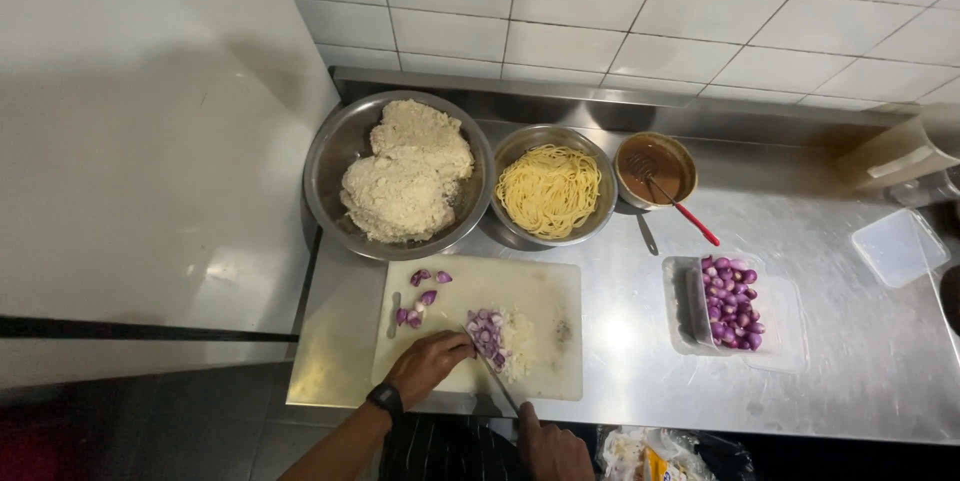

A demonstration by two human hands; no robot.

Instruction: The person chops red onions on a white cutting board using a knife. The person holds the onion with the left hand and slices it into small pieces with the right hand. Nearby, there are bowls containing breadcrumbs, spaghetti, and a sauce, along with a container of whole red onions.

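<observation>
My left hand (428, 363), with a black watch on the wrist, rests on a white cutting board (540, 291) and presses down on a small pile of purple shallots (486, 329). My right hand (553, 449) at the bottom edge grips the handle of a knife (496, 381), whose blade meets the shallots beside my left fingers. Chopped pale pieces (519, 341) lie just right of the blade. A few shallot halves (420, 299) lie at the board's left side.
Behind the board stand a large steel bowl (335, 156) of pale crumbly food, a steel bowl of noodles (551, 191) and a small bowl of brown sauce (655, 169) with a red-handled whisk. A clear tub of shallots (731, 303) and a lid (897, 246) sit right.
</observation>
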